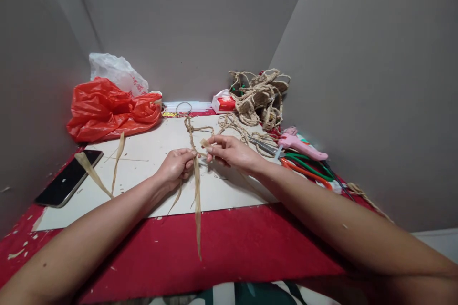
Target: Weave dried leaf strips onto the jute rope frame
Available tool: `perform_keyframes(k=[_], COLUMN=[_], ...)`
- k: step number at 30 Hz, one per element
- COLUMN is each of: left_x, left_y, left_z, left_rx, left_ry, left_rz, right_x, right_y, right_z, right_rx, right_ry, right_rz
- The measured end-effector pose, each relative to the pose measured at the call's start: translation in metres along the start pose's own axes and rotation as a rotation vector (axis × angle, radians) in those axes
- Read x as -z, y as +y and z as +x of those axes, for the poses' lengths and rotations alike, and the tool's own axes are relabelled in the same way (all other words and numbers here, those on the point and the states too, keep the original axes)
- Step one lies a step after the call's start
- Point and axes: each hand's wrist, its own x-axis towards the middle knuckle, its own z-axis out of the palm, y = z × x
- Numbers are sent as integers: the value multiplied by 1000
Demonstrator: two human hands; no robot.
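Observation:
My left hand [176, 166] is closed in a pinch around the lower end of a twisted straw cord [192, 137], which runs up and away across a white board [139, 176]. From that pinch a flat, pale dried-leaf strip [197, 209] hangs toward me past the board's front edge. My right hand [229, 152], just to the right, has thumb and fingers closed on another dried-leaf strip [205, 143], whose end pokes up above the fingers. Two loose leaf strips [117, 162] lie on the left of the board.
A phone [67, 178] lies at left, below an orange plastic bag [110, 109]. At back right sits a heap of braided cord [263, 97]. A pink glue gun [302, 145] and scissors [265, 145] are at right. Red cloth [243, 243] covers the table.

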Motion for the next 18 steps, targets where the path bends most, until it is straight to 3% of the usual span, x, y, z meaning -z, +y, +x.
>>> perform_keyframes(k=[12, 18], left_x=[0, -4], left_y=[0, -2], left_z=[1, -5], left_rx=[29, 34], left_ry=[-17, -32], left_rz=[-14, -6], right_x=[-9, -21], right_y=[3, -3], right_z=[-13, -23], right_rx=[302, 242], right_ry=[105, 24], right_rz=[-400, -382])
